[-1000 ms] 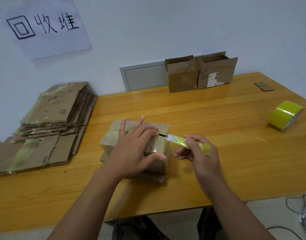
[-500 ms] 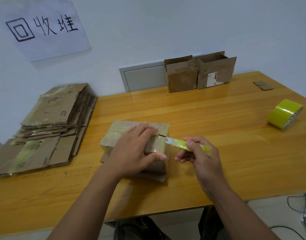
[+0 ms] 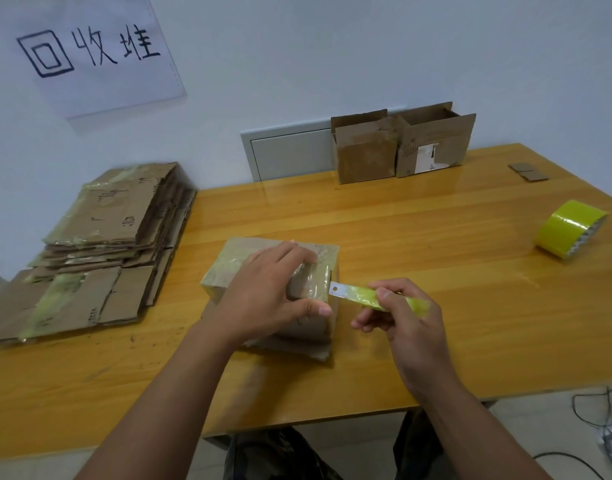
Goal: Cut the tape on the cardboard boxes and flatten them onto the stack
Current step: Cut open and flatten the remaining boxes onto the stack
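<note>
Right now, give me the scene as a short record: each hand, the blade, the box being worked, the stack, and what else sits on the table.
left hand: grips the taped box, fingers over its top, thumb on its right face
right hand: pinches the yellow-wrapped blade
blade tip: at the box's right edge
stack of flattened boxes: left end of the table
two open boxes: upright at the far edge
yellow tape roll: right side, untouched
</note>
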Motion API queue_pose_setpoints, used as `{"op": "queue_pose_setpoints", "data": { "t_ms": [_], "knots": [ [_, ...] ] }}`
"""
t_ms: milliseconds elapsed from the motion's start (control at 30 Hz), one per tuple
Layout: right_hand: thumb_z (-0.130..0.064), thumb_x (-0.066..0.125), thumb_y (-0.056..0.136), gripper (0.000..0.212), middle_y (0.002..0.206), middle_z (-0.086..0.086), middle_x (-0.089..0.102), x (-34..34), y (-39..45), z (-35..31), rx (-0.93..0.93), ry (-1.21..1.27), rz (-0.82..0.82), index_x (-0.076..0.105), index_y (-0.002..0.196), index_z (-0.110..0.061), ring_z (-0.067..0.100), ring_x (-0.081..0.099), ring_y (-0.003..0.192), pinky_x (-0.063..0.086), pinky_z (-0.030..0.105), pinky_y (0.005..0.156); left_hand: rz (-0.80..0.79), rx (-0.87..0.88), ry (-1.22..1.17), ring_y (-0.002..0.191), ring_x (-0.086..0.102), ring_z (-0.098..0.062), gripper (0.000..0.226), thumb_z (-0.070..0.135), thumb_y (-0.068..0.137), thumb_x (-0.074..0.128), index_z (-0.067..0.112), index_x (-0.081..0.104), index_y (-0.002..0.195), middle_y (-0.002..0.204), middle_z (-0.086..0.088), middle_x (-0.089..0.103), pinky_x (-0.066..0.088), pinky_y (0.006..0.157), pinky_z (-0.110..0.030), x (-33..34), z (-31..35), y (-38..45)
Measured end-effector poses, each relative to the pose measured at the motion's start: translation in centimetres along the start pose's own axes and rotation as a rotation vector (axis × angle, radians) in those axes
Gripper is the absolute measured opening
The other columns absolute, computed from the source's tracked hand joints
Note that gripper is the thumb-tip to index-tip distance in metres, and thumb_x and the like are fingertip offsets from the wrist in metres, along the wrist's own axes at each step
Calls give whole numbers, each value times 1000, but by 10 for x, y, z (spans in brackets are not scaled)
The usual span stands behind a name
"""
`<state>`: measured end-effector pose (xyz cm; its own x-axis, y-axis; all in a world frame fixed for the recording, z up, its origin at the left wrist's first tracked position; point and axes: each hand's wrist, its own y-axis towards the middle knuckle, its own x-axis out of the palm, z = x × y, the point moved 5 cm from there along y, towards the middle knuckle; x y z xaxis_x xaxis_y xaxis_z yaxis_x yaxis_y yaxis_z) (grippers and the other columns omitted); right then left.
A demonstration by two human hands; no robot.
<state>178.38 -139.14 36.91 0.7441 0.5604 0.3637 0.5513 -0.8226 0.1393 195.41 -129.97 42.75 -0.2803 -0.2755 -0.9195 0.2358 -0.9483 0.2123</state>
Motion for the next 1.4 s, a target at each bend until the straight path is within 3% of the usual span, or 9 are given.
{"op": "queue_pose_setpoints", "data": {
  "t_ms": [200, 367, 467, 633, 767, 1000, 1100, 1233, 1400],
  "knots": [
    [-18, 56, 85, 17, 57, 19, 61, -15, 2, -6, -54, -11, 55, 72, 80, -17, 35, 64, 54, 49, 33, 52, -27, -1, -48, 104, 27, 10, 79, 81, 62, 60, 33, 50, 123, 126, 18, 50, 23, 87, -11, -6, 4, 2],
    [-34, 51, 99, 20, 89, 13, 75, -5, 17, -24, -242, -62, 80, 67, 110, -38, 28, 74, 86, 57, 27, 72, -133, 30, 14, 147, 6, -3, 68, 74, 71, 61, 39, 47, 127, 147, 18, 39, 2, 120, -37, -11, 4, 1],
    [-41, 44, 102, 28, 104, -3, 75, 18, 31, -31, -370, -277, -15, 54, 129, -42, 14, 70, 102, 48, 15, 89, -202, 50, 23, 149, -11, -6, 59, 67, 80, 63, 45, 43, 131, 157, 22, 21, -7, 121, -44, -13, 2, -5],
    [-52, 39, 101, 35, 102, -25, 72, 35, 41, -17, -376, -548, -168, 41, 136, -51, 9, 70, 92, 47, 8, 74, -267, -18, -48, 149, -14, -8, 55, 25, 86, 61, 61, 41, 122, 160, 22, 1, -1, 121, -48, -23, -10, -22],
    [-58, 34, 101, 38, 104, -26, 71, 39, 17, -2, -434, -576, -170, 34, 138, -58, 10, 71, 72, 58, 33, 62, -222, -154, -374, 145, 10, -2, 44, 29, 81, 55, 55, 47, 117, 155, 25, 12, 25, 112, -36, -29, -27, -30],
    [-54, 37, 101, 39, 104, -18, 72, 37, 14, -11, -473, -452, -61, 41, 139, -45, 17, 68, 78, 53, 18, 66, -88, -320, -223, 110, 51, -6, 57, 53, 90, 61, 35, 42, 140, 136, 14, 48, 49, 88, -31, -21, -40, -8],
    [-48, 36, 102, 39, 105, -24, 70, 26, 33, -19, -489, -584, -17, 42, 139, -37, -8, 63, 86, 43, 2, 71, -202, -277, -216, 107, 56, -3, 55, 38, 93, 61, 38, 39, 144, 134, 16, 53, 51, 87, -28, -30, -39, -9],
    [-51, 34, 101, 40, 106, -21, 71, 24, 39, -12, -478, -697, -55, 40, 139, -39, -7, 64, 73, 50, 14, 65, -232, -199, 79, 130, 45, -13, 61, 18, 94, 51, 35, 34, 150, 148, 12, 45, 40, 93, -25, -40, -31, -2],
    [-55, 34, 102, 35, 117, -25, 68, 26, 14, 7, -438, -583, -40, 41, 136, -50, 2, 68, 103, 60, 44, 70, -224, -161, 120, 134, 39, -13, 56, 17, 95, 47, 34, 38, 147, 149, 10, 42, 39, 99, -29, -36, -21, 3]
  ]
}}
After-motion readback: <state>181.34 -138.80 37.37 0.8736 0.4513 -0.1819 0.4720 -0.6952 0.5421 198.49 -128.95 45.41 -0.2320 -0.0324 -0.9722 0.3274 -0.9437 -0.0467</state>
